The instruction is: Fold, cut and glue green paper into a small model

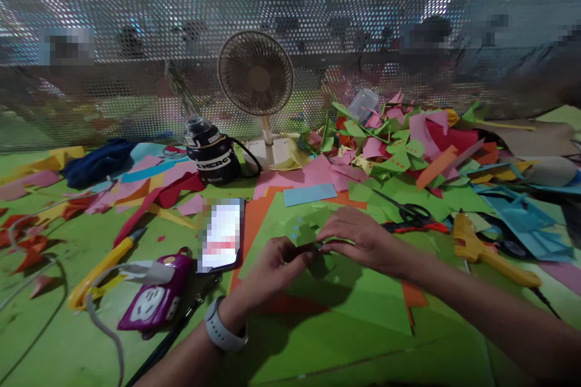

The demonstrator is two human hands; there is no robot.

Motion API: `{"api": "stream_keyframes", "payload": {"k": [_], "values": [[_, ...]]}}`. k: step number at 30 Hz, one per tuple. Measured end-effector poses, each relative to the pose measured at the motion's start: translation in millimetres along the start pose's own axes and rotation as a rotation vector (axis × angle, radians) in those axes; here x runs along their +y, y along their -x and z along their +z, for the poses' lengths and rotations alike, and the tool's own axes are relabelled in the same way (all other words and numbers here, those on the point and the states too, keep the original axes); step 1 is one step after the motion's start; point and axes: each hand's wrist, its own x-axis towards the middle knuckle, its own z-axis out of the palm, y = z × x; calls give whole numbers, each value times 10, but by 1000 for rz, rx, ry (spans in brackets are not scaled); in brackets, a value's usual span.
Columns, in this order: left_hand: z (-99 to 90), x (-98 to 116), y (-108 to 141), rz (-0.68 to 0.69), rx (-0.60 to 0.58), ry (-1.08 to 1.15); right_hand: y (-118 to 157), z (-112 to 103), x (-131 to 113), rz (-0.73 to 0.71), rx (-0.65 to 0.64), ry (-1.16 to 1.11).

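Note:
My left hand (282,263), with a watch (223,325) on its wrist, pinches the near edge of a small green paper piece (302,221) marked with blue dots. Thumb and fingers of my right hand (358,239) are closed on the same piece from the right. The fingertips of both hands almost meet and partly cover its lower edge. Beneath them lies a larger green sheet (367,296) over an orange sheet (249,239). A blue paper strip (310,195) rests just beyond the hands.
A lit phone (224,234), purple power strip (158,296) and yellow-handled tool (106,267) lie left. Scissors (414,215) and a yellow glue gun (494,253) lie right. Behind stand a black bottle (211,154), a fan (258,75) and heaped paper scraps (394,145), before a perforated screen.

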Motion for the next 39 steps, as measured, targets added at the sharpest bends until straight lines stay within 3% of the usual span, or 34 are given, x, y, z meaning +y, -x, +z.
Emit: {"api": "stream_keyframes", "payload": {"k": [4, 10, 14, 16, 26, 39], "values": [[-10, 40, -10, 37, -40, 87, -13, -5, -28, -20, -13, 41], [-57, 8, -17, -24, -34, 173, -23, 24, -36, -84, 15, 32], [-75, -19, -7, -80, 49, 214, -25, 56, -6, -78, 35, -32], [-74, -18, -3, -85, 59, 211, -25, 63, 3, -60, 28, -51], [-58, 4, 8, -16, -121, 126, -39, 7, -6, 59, -116, -125], [-46, -41, -19, -13, -92, 67, 11, 54, -29, 46, -60, -3]]}}
